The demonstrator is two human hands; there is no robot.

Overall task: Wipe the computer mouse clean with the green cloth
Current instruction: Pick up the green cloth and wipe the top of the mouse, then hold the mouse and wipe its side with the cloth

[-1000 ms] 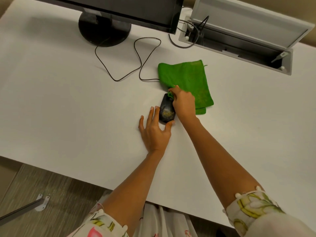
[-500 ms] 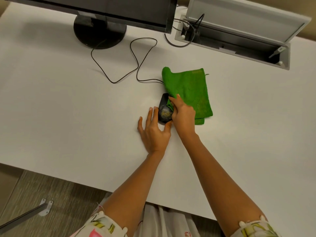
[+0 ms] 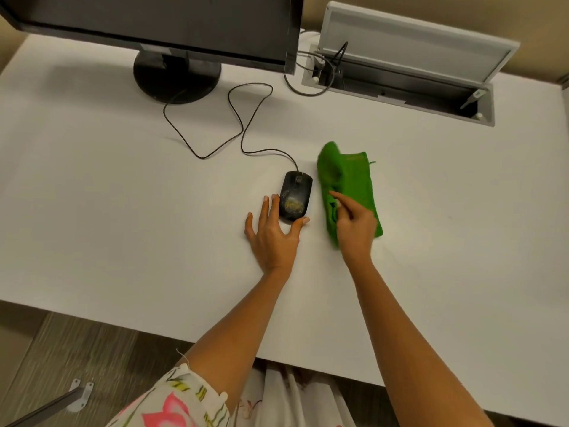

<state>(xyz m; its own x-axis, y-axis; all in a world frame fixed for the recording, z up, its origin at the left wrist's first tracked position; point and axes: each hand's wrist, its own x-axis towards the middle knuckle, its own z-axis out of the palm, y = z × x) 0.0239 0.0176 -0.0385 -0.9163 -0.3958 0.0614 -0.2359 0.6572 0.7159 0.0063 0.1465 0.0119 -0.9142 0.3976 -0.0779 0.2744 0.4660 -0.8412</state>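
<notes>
A black wired computer mouse [image 3: 295,195] lies on the white desk [image 3: 123,195], with a yellowish smear on its rear. My left hand [image 3: 272,234] rests flat behind it, fingers spread, with a fingertip and the thumb touching its left and rear edges. Just right of the mouse lies the green cloth [image 3: 351,186], bunched, with its far end lifted. My right hand [image 3: 354,226] grips the cloth's near part, index finger stretched over it. A gap of bare desk separates the cloth from the mouse.
The mouse cable [image 3: 237,127] snakes back toward a black monitor [image 3: 160,23] on its round stand [image 3: 177,75]. An open grey cable hatch [image 3: 400,72] sits at the back right. The desk's front edge runs just below my forearms.
My right hand has pulled the green cloth off the mouse to the right; the whole mouse now shows. My left hand stays beside the mouse.
</notes>
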